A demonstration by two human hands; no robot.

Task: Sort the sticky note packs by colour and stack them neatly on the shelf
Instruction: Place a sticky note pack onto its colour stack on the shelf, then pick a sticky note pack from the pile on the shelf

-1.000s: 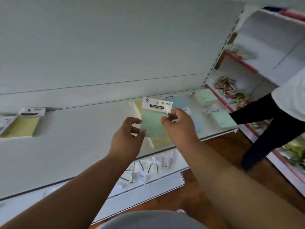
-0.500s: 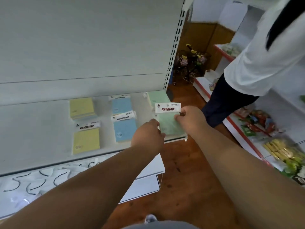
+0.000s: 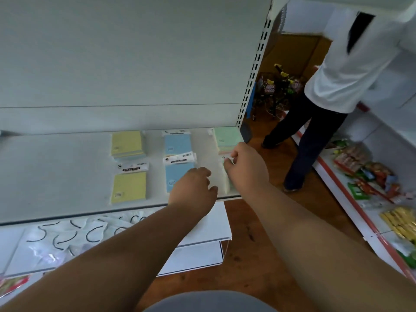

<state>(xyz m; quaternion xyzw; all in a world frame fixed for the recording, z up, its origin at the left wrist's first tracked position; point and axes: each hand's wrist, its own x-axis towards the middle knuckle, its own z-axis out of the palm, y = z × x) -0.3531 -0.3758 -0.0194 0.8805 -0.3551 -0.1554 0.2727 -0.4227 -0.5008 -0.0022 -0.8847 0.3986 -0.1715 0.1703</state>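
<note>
The green sticky note pack (image 3: 226,176) sits under my right hand (image 3: 246,168), at the front right corner of the shelf (image 3: 56,176). The fingers pinch its white header card near the top, and the pad itself shows only as a pale sliver just left of the knuckles. I judge it light and fairly stiff as a block, wrapped in slick film, so the floppy header can slip or bend. I would rather take it by the 2 side edges of the pad when squaring it up.

My left hand (image 3: 193,188) hovers just beside it with loosely curled fingers, holding nothing, close enough to steady the pack's near edge.

Just beyond my right hand lies the green stack (image 3: 226,138), which looks like the matching pile. Beyond my left hand are 2 blue packs (image 3: 179,166), one behind the other, and further left 2 yellow packs (image 3: 128,188) in the same order.

Below my forearms a lower shelf (image 3: 202,230) carries bagged black hoops (image 3: 67,237); what they are I cannot tell. Off to my right, another person (image 3: 337,75) stands by shelves of snack packets (image 3: 369,174).
</note>
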